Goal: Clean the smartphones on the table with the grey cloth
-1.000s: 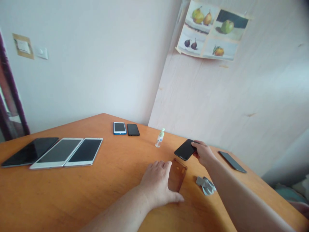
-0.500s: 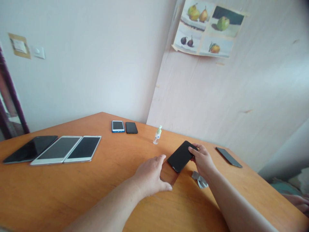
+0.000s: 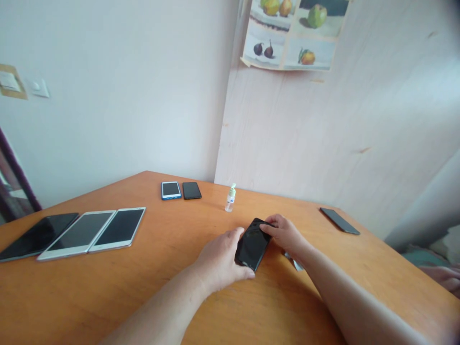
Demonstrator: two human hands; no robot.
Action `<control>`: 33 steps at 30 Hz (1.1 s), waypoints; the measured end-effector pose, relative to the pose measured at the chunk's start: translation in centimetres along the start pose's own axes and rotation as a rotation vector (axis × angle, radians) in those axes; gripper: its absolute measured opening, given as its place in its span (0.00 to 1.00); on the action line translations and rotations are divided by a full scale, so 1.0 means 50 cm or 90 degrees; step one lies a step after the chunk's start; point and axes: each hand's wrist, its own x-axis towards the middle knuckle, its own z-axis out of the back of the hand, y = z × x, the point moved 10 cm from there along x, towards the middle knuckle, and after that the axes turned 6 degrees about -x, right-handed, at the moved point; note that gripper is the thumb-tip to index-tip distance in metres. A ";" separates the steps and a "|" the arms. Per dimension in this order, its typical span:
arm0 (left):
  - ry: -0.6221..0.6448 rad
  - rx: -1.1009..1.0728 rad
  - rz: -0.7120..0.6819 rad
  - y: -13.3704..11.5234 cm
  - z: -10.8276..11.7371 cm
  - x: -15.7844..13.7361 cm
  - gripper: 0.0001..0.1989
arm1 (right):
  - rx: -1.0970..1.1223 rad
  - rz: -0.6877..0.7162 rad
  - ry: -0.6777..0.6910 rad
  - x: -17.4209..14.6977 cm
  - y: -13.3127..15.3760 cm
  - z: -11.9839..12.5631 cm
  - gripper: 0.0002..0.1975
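Observation:
Above the tabletop, a black smartphone is tilted between my two hands, its dark glossy screen towards me. My right hand pinches its upper right corner, thumb on the screen and fingers behind. Round the left side of the phone curls my left hand, its thumb at the bottom edge and its fingers along the left edge. A crumpled grey-white cloth or wipe lies under my right wrist, partly hidden by it.
A small pump bottle stands beyond my hands. Behind left lie a white-fronted phone and a black phone. Two white tablets and a black tablet lie left. Another dark phone rests near the table's right edge.
My right hand has brought the smartphone left and towards me, turning it more upright. My left hand, apart from it before, now closes on its left side. The view has shifted slightly.

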 end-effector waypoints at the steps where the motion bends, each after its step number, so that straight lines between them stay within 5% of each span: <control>1: -0.002 0.001 0.000 0.001 0.000 0.000 0.44 | -0.022 0.002 -0.002 0.002 -0.003 0.001 0.13; 21: 0.052 0.008 -0.025 -0.006 -0.001 0.002 0.29 | -0.255 0.058 0.022 -0.001 0.024 0.006 0.16; 33: 0.056 0.020 -0.027 -0.017 0.002 -0.001 0.27 | -0.192 -0.048 -0.007 -0.001 -0.005 0.017 0.09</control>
